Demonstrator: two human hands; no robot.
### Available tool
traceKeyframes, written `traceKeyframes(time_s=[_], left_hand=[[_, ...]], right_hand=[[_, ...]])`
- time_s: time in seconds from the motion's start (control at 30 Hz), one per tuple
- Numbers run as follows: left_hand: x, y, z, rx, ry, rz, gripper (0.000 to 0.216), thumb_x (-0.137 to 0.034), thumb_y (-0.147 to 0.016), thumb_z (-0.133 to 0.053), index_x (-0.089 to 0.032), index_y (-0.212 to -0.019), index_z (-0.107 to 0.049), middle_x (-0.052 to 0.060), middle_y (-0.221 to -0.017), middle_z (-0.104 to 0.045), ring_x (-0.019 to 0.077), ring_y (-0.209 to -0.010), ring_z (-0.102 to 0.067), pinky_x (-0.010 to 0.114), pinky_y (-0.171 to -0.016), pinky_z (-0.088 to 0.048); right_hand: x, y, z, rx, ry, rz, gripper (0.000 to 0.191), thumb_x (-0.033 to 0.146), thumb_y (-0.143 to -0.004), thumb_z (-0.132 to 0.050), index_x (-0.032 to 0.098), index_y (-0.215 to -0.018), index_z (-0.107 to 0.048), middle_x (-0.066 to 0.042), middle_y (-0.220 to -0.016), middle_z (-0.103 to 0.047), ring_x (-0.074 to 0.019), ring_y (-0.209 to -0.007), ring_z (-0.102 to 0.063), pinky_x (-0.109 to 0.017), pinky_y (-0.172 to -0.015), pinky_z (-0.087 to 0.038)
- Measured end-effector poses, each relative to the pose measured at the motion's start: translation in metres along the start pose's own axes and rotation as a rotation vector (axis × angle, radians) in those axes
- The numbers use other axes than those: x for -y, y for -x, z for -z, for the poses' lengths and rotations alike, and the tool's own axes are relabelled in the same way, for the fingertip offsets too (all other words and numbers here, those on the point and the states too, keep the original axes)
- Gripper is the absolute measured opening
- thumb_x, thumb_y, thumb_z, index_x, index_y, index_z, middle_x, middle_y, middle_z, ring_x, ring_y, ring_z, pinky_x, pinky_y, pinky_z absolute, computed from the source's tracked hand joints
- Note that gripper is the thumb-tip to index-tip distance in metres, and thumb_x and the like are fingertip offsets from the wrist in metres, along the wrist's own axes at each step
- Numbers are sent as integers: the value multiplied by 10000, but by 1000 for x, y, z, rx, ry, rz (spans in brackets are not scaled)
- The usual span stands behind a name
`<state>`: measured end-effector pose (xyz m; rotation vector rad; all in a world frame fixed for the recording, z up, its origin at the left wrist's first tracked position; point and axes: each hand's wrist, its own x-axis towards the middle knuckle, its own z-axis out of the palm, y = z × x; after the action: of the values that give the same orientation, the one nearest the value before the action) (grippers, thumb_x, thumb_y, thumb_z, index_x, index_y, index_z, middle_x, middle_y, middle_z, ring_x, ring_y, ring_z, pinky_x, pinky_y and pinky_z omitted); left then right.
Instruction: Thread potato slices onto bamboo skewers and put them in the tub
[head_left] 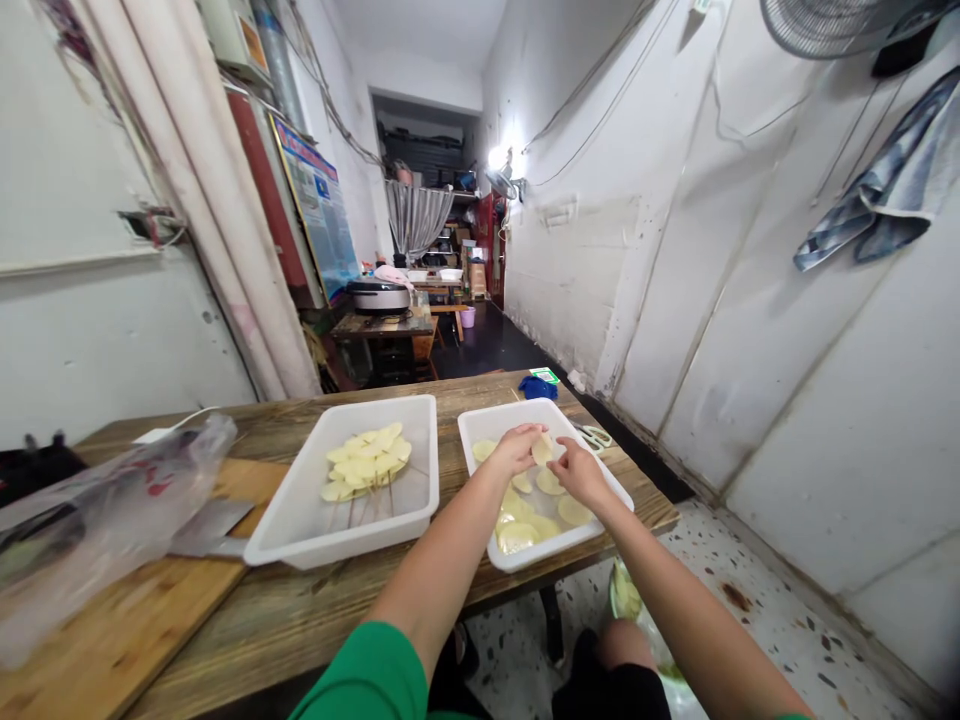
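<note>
Both hands are working over the right-hand white plastic tray (551,549), and there's the potato slice (541,449), held up between them above the tray floor. The left hand (520,448) has it, fingers closed around the slice's left and upper edge, a light hold rather than a fist. Across from it comes the right hand (581,472), thumb and fingers drawn nearly together, tips right at the slice's other edge; whether they pinch anything, I cannot tell.

Below, more pale yellow slices (517,537) lie loose and overlapping in the tray, glistening wet at the near end. Over to the left, a second white tray (424,450) carries a heap of skewered slices (369,460), thin sticks (391,495) poking out toward the near side.

Around them on the wooden table (448,460): scissors (595,437) with pale green handles just beside the right tray, a bunched blue cloth (538,388) beyond its far end. On the far left, a cleaver (214,525) lies on the cutting board (180,600), a crumpled clear plastic bag (161,490) partly covering it.
</note>
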<state>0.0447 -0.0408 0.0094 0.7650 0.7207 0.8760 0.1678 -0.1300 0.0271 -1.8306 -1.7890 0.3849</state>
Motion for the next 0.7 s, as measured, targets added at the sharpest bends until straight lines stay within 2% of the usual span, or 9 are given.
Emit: traceKeyframes(time_s=[0.1, 0.17, 0.27, 0.37, 0.43, 0.57, 0.7], left_hand=[[1, -3, 2, 16, 61, 47, 86, -40, -766, -583, -114, -810, -585, 41, -693, -597, 124, -626, -583, 246, -637, -485], [0, -8, 5, -28, 114, 38, 165, 23, -710, -610, -112, -803, -587, 36, -702, -595, 114, -644, -580, 228, -663, -478], [-2, -14, 9, -183, 232, -65, 205, 14, -690, -645, -131, -818, -576, 9, -692, -576, 94, -629, -569, 214, -671, -471], [-5, -16, 13, -394, 314, -107, 217, -59, -736, -645, -175, -890, -546, -3, -727, -593, 93, -622, -579, 225, -646, -474], [-6, -16, 14, -471, 339, -102, 217, -89, -759, -635, -197, -912, -526, -1, -767, -613, 98, -626, -591, 225, -621, -472], [-6, -15, 11, -449, 422, -172, 201, -71, -752, -637, -185, -861, -512, 18, -772, -623, 121, -641, -615, 242, -615, -486], [-9, -16, 8, -499, 462, -270, 182, -54, -704, -683, -146, -764, -538, 24, -716, -607, 109, -621, -604, 228, -619, -487]], right_hand=[[-4, -11, -7, -80, -163, -22, 308, 176, -814, -434, 123, -1071, -594, -9, -612, -646, -125, -561, -590, -224, -597, -420], [-11, -14, -10, -165, -357, -51, 260, 204, -791, -418, 133, -982, -580, 10, -563, -608, -116, -474, -539, -230, -529, -413], [-17, -13, -11, -245, -733, -125, 211, 283, -717, -483, 171, -896, -491, 32, -595, -594, -87, -379, -461, -214, -404, -359], [-13, -10, -8, -229, -963, -140, 278, 334, -644, -565, 199, -847, -431, 49, -619, -592, -55, -320, -406, -182, -323, -270], [-7, -6, -4, -180, -1012, -117, 329, 372, -652, -570, 196, -897, -439, 74, -558, -565, -46, -282, -355, -171, -296, -208], [-1, 4, 5, -48, -963, -88, 472, 373, -670, -544, 138, -1076, -484, 112, -422, -479, -44, -253, -270, -171, -288, -149], [-6, 10, 7, -2, -885, -106, 505, 329, -642, -530, 90, -1086, -548, 96, -426, -473, -37, -277, -258, -186, -312, -145]])
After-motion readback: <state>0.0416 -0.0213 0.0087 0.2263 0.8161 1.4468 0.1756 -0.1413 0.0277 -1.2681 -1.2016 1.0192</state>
